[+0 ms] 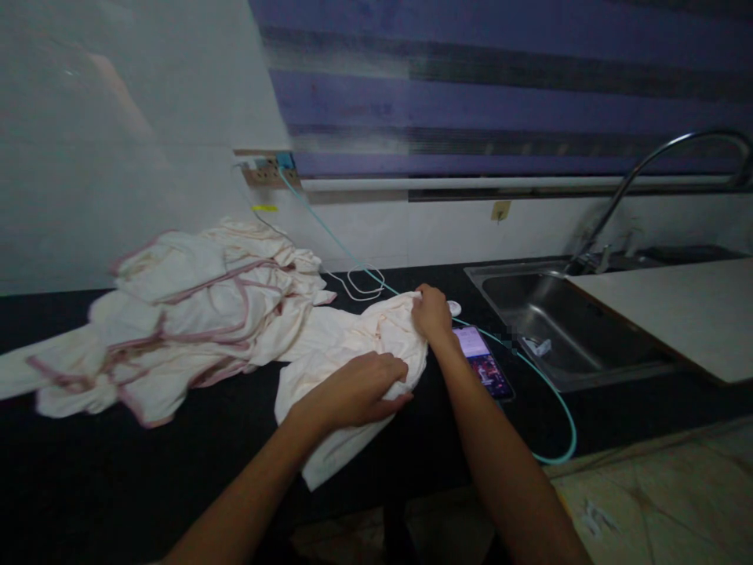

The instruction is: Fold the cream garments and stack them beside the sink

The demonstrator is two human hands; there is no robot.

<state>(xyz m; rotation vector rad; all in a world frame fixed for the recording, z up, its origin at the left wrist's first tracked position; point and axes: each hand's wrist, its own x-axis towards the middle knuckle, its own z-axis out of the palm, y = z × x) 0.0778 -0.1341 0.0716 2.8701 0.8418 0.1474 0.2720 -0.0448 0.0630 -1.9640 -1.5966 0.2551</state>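
A crumpled white cloth (332,357) lies on the dark countertop in front of me, one end hanging toward the near edge. My right hand (434,314) grips its upper right side with curled fingers. Lower down, my left hand (358,388) lies over the cloth, its fingers bent into the fabric and the thumb along the near side. To the left, a heap of white cloths with pink edging (205,306) touches the cloth under my hands. Just right of my right forearm lies a lit phone (483,365).
A steel sink (547,314) with a curved tap (647,169) stands on the right, partly covered by a white board (688,306). A turquoise cable (568,412) loops across the dark countertop (147,479) from a wall socket (267,171). A white cable (368,297) lies behind the cloth.
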